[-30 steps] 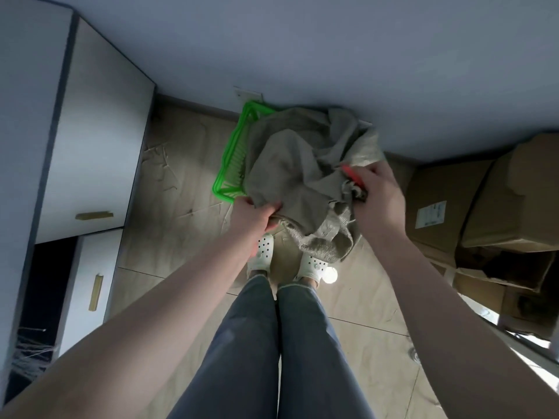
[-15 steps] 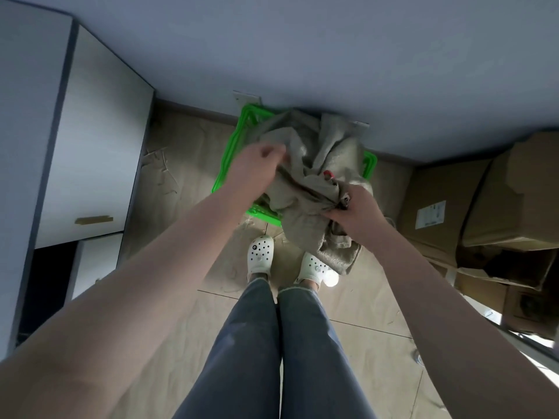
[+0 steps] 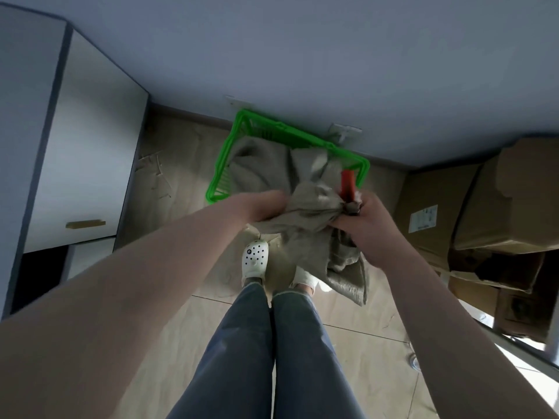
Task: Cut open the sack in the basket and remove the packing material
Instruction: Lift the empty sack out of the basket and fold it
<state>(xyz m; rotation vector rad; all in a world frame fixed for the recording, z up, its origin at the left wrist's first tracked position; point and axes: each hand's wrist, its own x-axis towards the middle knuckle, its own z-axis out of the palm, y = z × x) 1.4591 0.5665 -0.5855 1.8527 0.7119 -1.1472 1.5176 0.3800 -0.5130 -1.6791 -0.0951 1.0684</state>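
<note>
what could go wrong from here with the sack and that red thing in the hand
1. The right hand grips bunched sack cloth together with the red-handled tool; if that is a cutter, its edge may sit close to the left hand, which also clutches the cloth.
2. A loose sack end hangs over the white shoes, so it might snag or trip.
3. Pulling up could drag the light green basket along.

Both hands [image 3: 314, 213] on sack [image 3: 302, 189] — green basket [image 3: 225, 152] behind
</note>
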